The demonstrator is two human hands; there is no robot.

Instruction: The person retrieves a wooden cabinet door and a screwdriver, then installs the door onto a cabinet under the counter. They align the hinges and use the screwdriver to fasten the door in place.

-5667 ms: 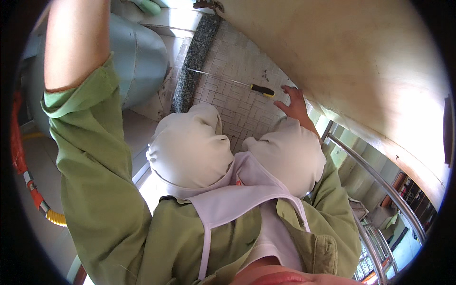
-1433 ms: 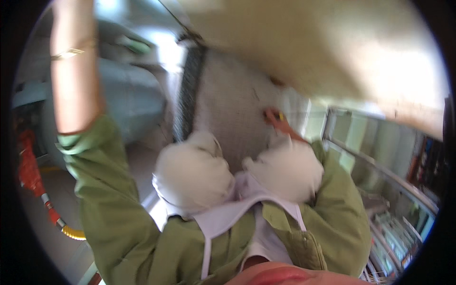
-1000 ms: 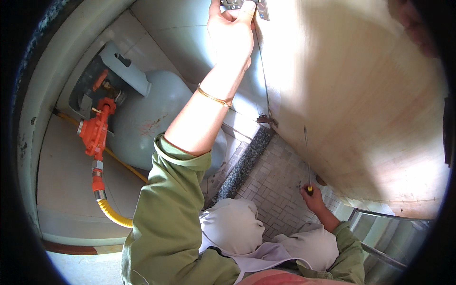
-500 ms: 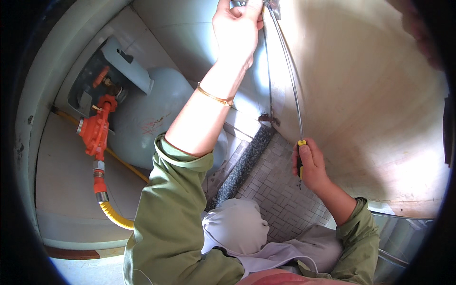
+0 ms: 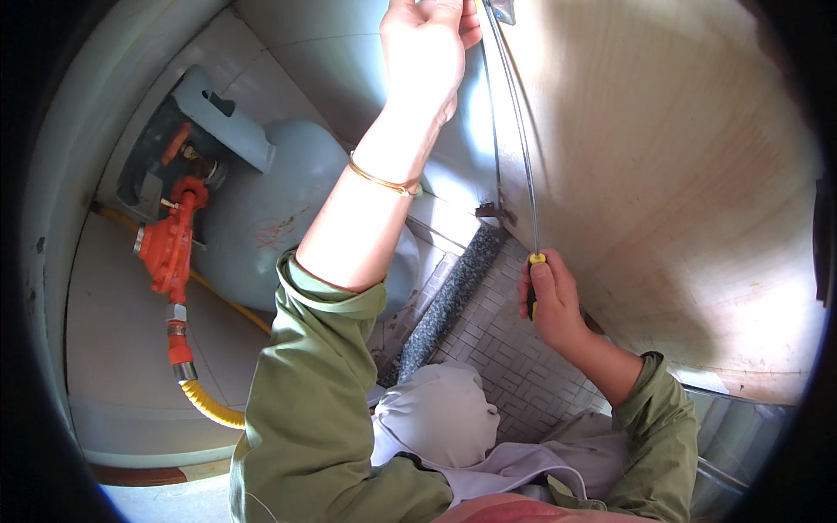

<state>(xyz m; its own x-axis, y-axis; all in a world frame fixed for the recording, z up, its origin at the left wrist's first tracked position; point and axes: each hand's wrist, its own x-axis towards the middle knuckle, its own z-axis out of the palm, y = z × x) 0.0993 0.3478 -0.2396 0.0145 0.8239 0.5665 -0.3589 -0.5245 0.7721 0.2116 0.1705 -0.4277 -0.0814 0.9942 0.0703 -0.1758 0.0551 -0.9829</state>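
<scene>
A long-shafted screwdriver [image 5: 537, 259] with a yellow and black handle is gripped in my right hand [image 5: 558, 301]. Its thin metal shaft runs up along the pale wooden door panel [image 5: 663, 183] toward a metal hinge [image 5: 503, 10] at the top edge. Up there, beside the hinge and the shaft's far end, is my left hand [image 5: 425, 61]. Its fingers are curled and pressed together. Whatever they hold, and the screwdriver's tip, cannot be made out at the picture's edge.
Left of my left arm, a grey gas cylinder [image 5: 301, 166] stands inside the cabinet. An orange regulator [image 5: 170, 248] joins its valve to a yellow corrugated hose [image 5: 207, 405]. A dark speckled stone sill [image 5: 449, 301] borders the tiled floor [image 5: 497, 336]. A small dark bracket [image 5: 488, 211] sits near the door's lower corner.
My right hand and the screwdriver handle have shifted slightly left. My left hand has also moved a little left and up, still beside the hinge.
</scene>
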